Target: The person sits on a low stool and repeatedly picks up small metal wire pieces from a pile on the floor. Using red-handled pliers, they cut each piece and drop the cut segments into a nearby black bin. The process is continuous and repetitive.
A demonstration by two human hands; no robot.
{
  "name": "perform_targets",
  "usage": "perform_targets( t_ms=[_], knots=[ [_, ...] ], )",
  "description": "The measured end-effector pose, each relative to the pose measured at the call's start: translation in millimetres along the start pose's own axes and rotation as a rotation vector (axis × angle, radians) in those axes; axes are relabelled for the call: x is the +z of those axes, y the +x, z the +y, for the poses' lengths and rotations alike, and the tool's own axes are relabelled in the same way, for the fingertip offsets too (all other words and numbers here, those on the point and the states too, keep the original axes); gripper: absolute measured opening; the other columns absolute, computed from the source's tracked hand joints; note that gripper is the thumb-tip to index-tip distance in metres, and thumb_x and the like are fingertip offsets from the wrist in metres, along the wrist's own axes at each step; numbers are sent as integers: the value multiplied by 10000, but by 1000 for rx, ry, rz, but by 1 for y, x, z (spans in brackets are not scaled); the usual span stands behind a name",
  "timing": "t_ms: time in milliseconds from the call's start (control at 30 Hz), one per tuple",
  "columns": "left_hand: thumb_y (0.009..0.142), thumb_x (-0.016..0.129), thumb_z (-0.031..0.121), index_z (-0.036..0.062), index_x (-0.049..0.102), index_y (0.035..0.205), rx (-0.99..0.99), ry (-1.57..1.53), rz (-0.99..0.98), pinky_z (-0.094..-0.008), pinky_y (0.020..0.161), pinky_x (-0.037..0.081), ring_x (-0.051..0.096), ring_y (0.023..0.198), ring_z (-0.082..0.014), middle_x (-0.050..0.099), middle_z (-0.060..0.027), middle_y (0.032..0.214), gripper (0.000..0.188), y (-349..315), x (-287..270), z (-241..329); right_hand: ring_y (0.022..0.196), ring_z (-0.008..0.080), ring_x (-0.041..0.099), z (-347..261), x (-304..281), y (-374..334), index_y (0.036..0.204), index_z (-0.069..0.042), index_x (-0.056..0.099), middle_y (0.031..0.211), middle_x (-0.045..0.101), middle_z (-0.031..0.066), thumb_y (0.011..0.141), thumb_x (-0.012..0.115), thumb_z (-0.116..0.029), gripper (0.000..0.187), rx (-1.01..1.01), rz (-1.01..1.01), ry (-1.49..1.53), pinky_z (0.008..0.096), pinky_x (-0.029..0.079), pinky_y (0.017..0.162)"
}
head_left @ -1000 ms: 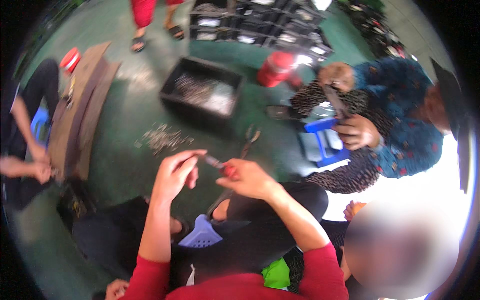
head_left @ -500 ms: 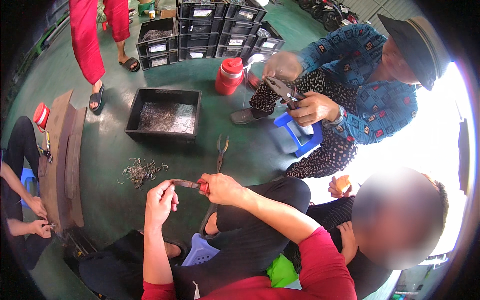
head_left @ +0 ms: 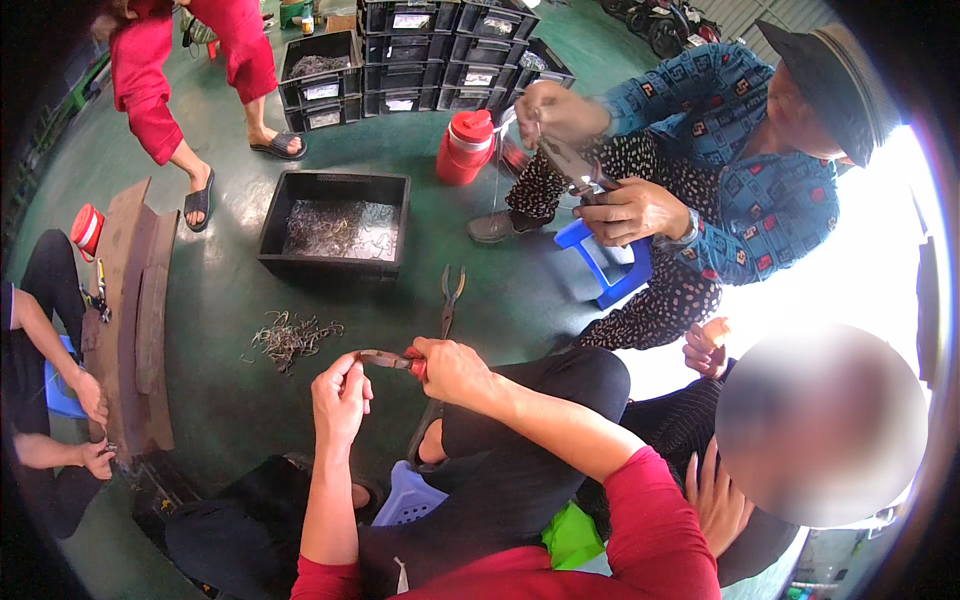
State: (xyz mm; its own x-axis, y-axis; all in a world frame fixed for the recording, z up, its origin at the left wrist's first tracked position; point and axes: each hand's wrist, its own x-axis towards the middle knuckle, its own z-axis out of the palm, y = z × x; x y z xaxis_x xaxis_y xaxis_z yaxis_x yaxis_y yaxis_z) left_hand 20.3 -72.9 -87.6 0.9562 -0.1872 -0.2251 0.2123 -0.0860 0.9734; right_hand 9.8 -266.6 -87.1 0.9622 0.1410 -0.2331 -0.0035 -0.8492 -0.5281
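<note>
My right hand (head_left: 456, 374) is closed around the red handles of a pair of pliers (head_left: 384, 359), whose jaws point left. At the tip of those jaws my left hand (head_left: 342, 398) is closed, thumb and fingers pressed together; whatever small piece they pinch is too small to make out. On the green floor beyond my hands lies a loose pile of bent metal wire pieces (head_left: 294, 340). A second, longer pair of pliers (head_left: 450, 300) rests near my right hand, jaws pointing away. Farther off, a black crate (head_left: 333, 271) holds more wire pieces.
Across from me a co-worker (head_left: 735, 170) works with pliers. Another person (head_left: 700, 490) sits close at my right. At left are a co-worker's hands (head_left: 95, 430) by a brown board (head_left: 125, 300). Stacked black crates (head_left: 405, 75) and a red jug (head_left: 466, 148) stand behind; someone in red trousers (head_left: 145, 90) walks there.
The person in red trousers has shifted their legs and feet. The person at my right has moved a hand. My hands keep the same grip while the whole view shifts slightly.
</note>
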Motion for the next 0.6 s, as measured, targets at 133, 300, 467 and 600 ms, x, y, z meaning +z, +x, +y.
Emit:
perform_targets(
  t_ms=[133, 300, 467, 600],
  knots=[
    [960, 484, 113, 6, 663, 1040, -14, -26, 19, -213, 403, 355, 452, 442, -53, 522, 1, 573, 223, -1, 3, 0, 828, 373, 658, 5, 6, 1, 1005, -28, 565, 901, 655, 196, 738, 648, -77, 284, -19, 26, -36, 461, 529, 704],
    [958, 484, 132, -1, 654, 1040, -52, -15, 28, -218, 412, 344, 432, 451, -60, 505, 7, 577, 232, 1, 7, 4, 847, 370, 663, 3, 4, 4, 1007, -34, 551, 954, 648, 178, 712, 672, -77, 321, -47, 44, -117, 467, 530, 730],
    [980, 427, 113, 14, 584, 1218, -74, -114, -165, -226, 510, 433, 535, 552, -73, 574, -17, 670, 302, 10, -1, 5, 907, 360, 652, 10, -11, 8, 996, -40, 586, 938, 662, 188, 759, 677, -129, 269, 60, -128, 12, 450, 516, 780],
    [969, 455, 90, 66, 492, 1353, -10, -73, -149, -229, 582, 469, 584, 662, -86, 633, -31, 844, 386, 6, -6, 5, 893, 329, 655, 12, -19, 12, 1041, -38, 600, 916, 665, 181, 814, 700, -219, 307, 27, -278, 295, 408, 499, 780]
  ],
)
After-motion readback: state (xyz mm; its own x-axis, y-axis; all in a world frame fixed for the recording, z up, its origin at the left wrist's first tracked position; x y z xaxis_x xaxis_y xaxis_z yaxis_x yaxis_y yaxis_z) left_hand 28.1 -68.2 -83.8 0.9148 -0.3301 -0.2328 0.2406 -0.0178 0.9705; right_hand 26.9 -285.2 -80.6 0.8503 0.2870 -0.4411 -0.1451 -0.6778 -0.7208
